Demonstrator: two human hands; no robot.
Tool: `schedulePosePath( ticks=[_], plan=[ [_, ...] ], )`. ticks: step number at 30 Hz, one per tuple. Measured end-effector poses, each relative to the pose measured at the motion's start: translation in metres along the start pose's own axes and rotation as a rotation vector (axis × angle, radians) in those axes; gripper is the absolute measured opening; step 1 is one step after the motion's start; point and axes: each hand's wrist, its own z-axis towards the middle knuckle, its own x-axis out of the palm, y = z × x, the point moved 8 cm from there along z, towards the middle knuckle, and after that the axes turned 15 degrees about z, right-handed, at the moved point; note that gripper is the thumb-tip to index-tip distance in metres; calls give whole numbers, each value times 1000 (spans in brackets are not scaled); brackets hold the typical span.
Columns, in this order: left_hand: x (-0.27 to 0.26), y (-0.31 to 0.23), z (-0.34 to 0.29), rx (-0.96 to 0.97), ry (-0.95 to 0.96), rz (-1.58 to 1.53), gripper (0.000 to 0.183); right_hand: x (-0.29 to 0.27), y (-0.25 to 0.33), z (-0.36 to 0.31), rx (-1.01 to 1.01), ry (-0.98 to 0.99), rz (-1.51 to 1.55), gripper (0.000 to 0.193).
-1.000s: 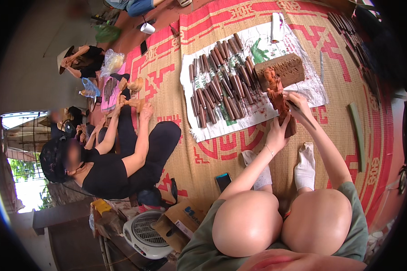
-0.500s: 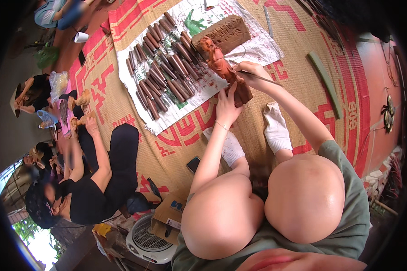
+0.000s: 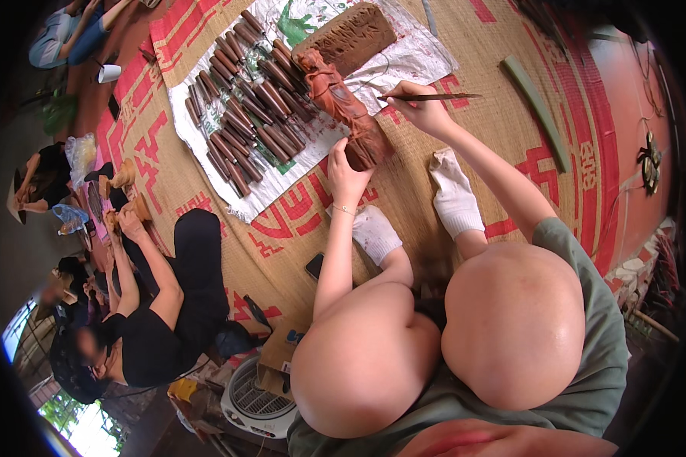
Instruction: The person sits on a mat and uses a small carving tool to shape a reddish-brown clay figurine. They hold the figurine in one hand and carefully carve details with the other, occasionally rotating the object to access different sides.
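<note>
A reddish-brown carved figurine (image 3: 343, 99) slants across the edge of the white sheet, its head end pointing away from me. My left hand (image 3: 349, 174) grips it at the near, base end, fingers along one side. To the right of the figurine, my right hand (image 3: 421, 108) pinches a slim dark tool (image 3: 442, 97) with a tapered rear end. The tool stands apart from the carving, and its working tip is hard to make out. Left of the figurine lie several chisels (image 3: 267, 99) with dark wooden handles, spread in rows.
The white sheet (image 3: 259, 199) lies on a red-and-straw woven mat (image 3: 404, 202). A brown carved block (image 3: 354, 38) rests beyond the figurine. A green strip (image 3: 537, 114) lies at right, a phone (image 3: 315, 265) near my left forearm. Another person (image 3: 156, 335) sits at left, holding a pale piece.
The figurine has been turned, its surface facing differently, and my left hand has shifted down to its base. My right hand has drawn the tool away from the carving.
</note>
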Motion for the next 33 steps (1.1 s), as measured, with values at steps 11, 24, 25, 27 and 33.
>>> schedulePosePath(
  ticks=[11,24,25,27,33],
  plan=[
    [-4,27,-6,-19,-24,5,90,7,-3,-10,-24,41,-25,8],
    [-4,9,-1,-17,90,223,84,11,0,-11,-28,50,-29,10],
    [-3,9,-1,-20,96,237,85,12,-1,-11,-32,53,-24,10],
    [-1,12,-2,-38,109,261,86,13,1,-10,-40,56,-15,10],
    [-2,8,-2,-117,137,125,91,14,8,-10,-91,81,-77,8]
  ],
)
